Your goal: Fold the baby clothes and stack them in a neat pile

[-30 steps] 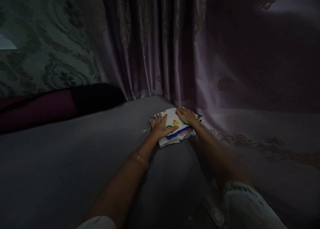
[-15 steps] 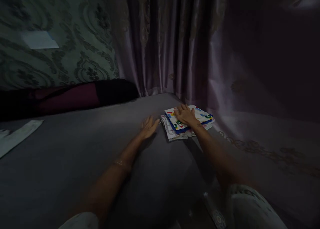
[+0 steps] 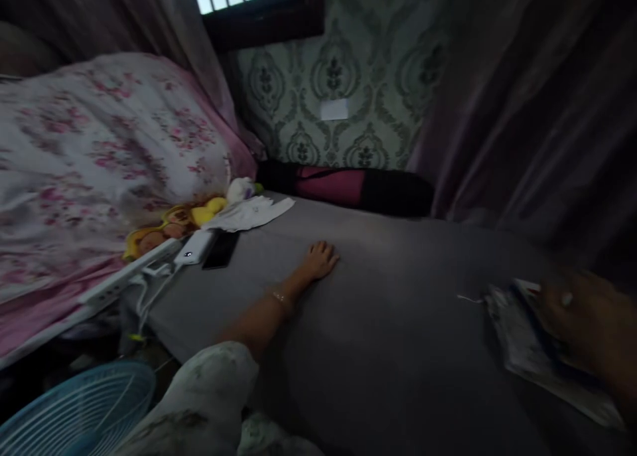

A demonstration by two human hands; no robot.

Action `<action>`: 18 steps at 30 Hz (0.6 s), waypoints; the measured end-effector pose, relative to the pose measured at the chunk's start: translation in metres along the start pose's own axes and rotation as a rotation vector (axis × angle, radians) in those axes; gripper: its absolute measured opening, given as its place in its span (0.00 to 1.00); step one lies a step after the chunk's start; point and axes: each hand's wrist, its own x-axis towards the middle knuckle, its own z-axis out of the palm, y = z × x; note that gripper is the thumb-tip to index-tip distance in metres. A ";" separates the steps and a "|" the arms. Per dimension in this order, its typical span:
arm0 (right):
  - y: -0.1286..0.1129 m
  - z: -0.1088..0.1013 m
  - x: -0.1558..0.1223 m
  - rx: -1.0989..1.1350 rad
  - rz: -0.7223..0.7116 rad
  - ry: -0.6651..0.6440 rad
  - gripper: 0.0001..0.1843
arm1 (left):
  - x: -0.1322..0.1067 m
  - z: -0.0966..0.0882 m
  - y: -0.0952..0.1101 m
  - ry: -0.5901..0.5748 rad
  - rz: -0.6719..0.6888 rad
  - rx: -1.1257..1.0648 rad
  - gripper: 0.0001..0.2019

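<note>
My left hand (image 3: 321, 261) lies palm down on the grey sheet (image 3: 398, 310), fingers a little apart, holding nothing. A thin bracelet circles that wrist. At the right edge, my right hand (image 3: 587, 313) is over a stack of folded cloths (image 3: 517, 340) and appears to touch its top. That hand is smeared by motion, so its finger pose is unclear. The stack has pale cloths below and a blue-edged printed piece on top, largely covered by the hand. A thin white string (image 3: 469, 299) sticks out from the stack's left side.
A white cloth (image 3: 253, 214), black phone (image 3: 221, 249), white power bank (image 3: 196, 246) and power strip (image 3: 132, 270) lie at left. Beyond are yellow toys (image 3: 209, 210) and a floral cover (image 3: 124, 137). A blue fan (image 3: 84, 409) stands lower left; a black-and-pink roll (image 3: 343, 187) lies along the wall.
The view has swung left, bringing the phone, power strip, fan and window into sight. My left hand now rests on the sheet farther from the stack; my right hand stays at the stack.
</note>
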 end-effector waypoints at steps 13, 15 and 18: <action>-0.314 0.097 -0.045 0.532 -0.480 -0.411 0.25 | 0.014 -0.026 -0.082 0.070 -0.010 -0.400 0.19; -0.327 0.100 -0.051 0.502 -0.467 -0.415 0.28 | 0.011 -0.045 -0.121 0.199 -0.135 -0.360 0.18; -0.333 0.104 -0.059 0.451 -0.462 -0.375 0.30 | -0.003 -0.077 -0.181 0.268 -0.332 -0.178 0.17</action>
